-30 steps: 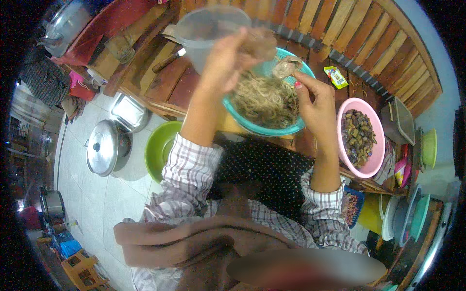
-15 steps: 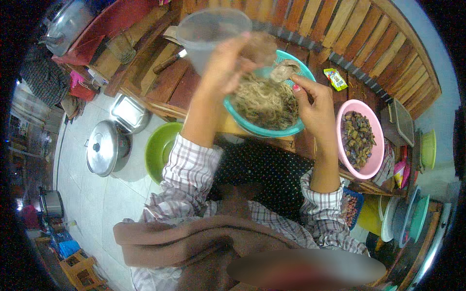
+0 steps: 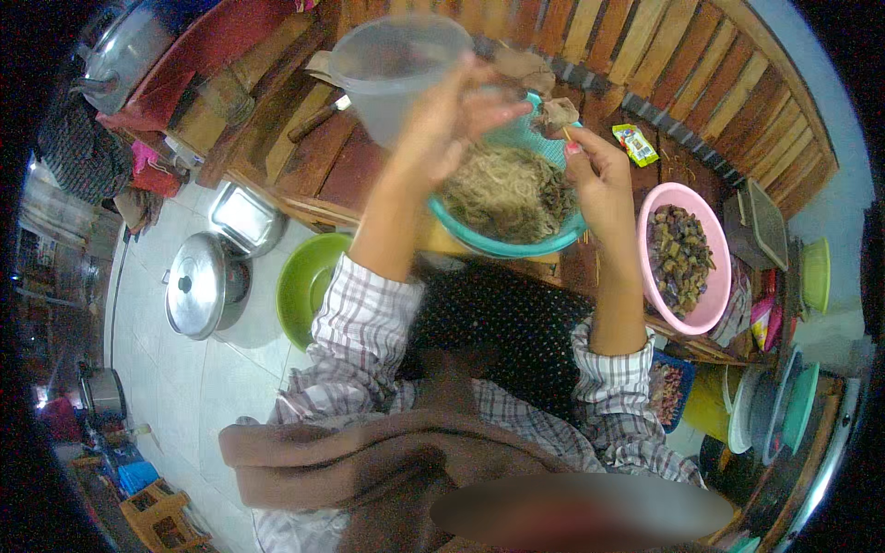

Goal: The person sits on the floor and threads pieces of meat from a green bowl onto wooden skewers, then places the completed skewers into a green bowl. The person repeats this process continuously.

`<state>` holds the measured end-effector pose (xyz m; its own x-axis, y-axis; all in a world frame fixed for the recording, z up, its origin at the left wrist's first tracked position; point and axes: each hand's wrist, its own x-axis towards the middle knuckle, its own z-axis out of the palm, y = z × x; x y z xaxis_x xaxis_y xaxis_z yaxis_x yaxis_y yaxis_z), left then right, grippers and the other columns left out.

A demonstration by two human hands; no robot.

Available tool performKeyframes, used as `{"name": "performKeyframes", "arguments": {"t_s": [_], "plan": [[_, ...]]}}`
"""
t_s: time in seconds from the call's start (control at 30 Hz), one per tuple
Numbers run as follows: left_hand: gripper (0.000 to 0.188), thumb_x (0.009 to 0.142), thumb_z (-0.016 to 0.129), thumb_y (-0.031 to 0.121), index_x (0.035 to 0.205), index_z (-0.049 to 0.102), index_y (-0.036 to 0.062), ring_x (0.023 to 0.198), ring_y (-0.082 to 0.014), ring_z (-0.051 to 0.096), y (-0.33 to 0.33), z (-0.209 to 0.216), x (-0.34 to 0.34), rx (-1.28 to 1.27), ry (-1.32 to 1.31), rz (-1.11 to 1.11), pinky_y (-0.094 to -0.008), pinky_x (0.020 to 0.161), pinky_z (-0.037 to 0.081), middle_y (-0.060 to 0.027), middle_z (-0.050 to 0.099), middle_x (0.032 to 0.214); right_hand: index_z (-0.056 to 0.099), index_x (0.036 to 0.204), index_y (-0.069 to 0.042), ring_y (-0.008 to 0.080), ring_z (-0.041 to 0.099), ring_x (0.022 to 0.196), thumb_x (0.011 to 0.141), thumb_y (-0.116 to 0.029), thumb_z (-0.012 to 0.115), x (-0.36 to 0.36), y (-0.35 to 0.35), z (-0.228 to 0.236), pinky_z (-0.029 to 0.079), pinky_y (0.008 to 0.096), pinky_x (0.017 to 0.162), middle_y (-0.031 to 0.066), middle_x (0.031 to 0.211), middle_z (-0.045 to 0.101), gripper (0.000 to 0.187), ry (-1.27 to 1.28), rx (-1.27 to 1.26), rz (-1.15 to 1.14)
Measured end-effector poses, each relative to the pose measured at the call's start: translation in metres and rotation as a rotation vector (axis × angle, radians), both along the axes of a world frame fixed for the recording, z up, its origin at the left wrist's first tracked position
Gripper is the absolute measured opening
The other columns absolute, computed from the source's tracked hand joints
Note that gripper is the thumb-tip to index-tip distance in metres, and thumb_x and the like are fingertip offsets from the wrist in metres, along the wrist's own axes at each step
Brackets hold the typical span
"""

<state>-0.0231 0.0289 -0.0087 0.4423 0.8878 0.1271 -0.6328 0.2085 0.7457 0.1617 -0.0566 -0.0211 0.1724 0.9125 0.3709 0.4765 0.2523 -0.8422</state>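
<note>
While the right hand [image 3: 604, 180] pinches a thin yellowish stick [image 3: 567, 135] between thumb and forefinger, a pale brown piece [image 3: 557, 113] sits at the stick's far tip, just past those fingertips and a little to their left. The short visible length of the stick runs away from the body and leans slightly left, so its tip points outward over the far right side of the teal basket [image 3: 516, 248], while the pile of tangled strands [image 3: 502, 189] lies nearer the body and lower left. The piece is plainly nearer the right hand's grip than the palm of the left hand [image 3: 438, 129], though the left fingertips reach rightward to just beside it; whether they touch it I cannot tell. The left fingers look spread but blurred. A larger brown scrap [image 3: 524, 70] shows beyond them, up and left of the stick's tip, and blur hides whether the left hand grips it and whether it joins the piece. To the left hand's far side stands a clear bucket [image 3: 369, 100]; the pink bowl [image 3: 702, 323] of dark chunks [image 3: 680, 258] lies right of the right hand, apart from it
</note>
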Motion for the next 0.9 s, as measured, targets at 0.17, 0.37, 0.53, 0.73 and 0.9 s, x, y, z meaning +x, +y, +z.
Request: {"name": "performKeyframes", "arguments": {"t_s": [0.17,0.37,0.53,0.73,0.9], "plan": [[0.026,0.094,0.057,0.018,0.107,0.057,-0.0044,0.099,-0.0284,0.064,-0.008,-0.011,0.007,0.205,0.028,0.064,-0.0340,0.090,0.054,-0.0160,0.061,0.110,0.067,0.106,0.001,0.0209,0.065,0.091,0.088,-0.011,0.058,0.004,0.006,-0.011,0.049,0.0333,0.083,0.0149,0.097,0.070,0.023,0.046,-0.029,-0.045],[0.021,0.091,0.056,0.007,0.110,0.061,0.0000,0.109,-0.0214,0.057,-0.004,-0.015,0.008,0.110,0.093,-0.085,-0.0348,0.093,0.051,-0.0089,0.059,0.111,0.065,0.111,0.001,0.0203,0.063,0.092,0.090,-0.013,0.058,0.001,0.006,-0.013,0.049,0.0322,0.083,0.0131,0.100,0.069,0.026,0.189,0.037,-0.089],[0.026,0.091,0.058,0.020,0.110,0.063,0.0029,0.104,-0.0162,0.055,-0.007,-0.013,0.001,0.195,0.292,-0.124,-0.0306,0.087,0.051,-0.0058,0.059,0.111,0.060,0.119,0.001,0.0106,0.052,0.076,0.094,-0.015,0.057,0.005,0.003,-0.003,0.040,0.0254,0.066,0.0031,0.086,0.059,0.030,0.204,0.048,-0.182],[0.030,0.092,0.059,0.030,0.113,0.064,0.0086,0.100,-0.0103,0.054,-0.015,-0.010,0.020,0.032,0.326,-0.052,-0.0241,0.085,0.044,-0.0005,0.060,0.109,0.065,0.105,-0.001,0.0059,0.045,0.069,0.095,-0.013,0.054,-0.012,0.001,0.001,0.039,0.0218,0.063,0.0028,0.080,0.057,0.019,-0.101,0.197,-0.144],[0.030,0.092,0.060,0.030,0.114,0.063,0.0104,0.086,-0.0063,0.053,-0.021,-0.004,0.025,0.085,0.345,0.022,-0.0200,0.070,0.042,0.0031,0.063,0.101,0.064,0.096,-0.002,0.0084,0.046,0.057,0.091,-0.008,0.049,-0.025,-0.007,0.004,0.037,0.0291,0.051,0.0008,0.058,0.049,0.017,-0.110,0.100,-0.145]]}}
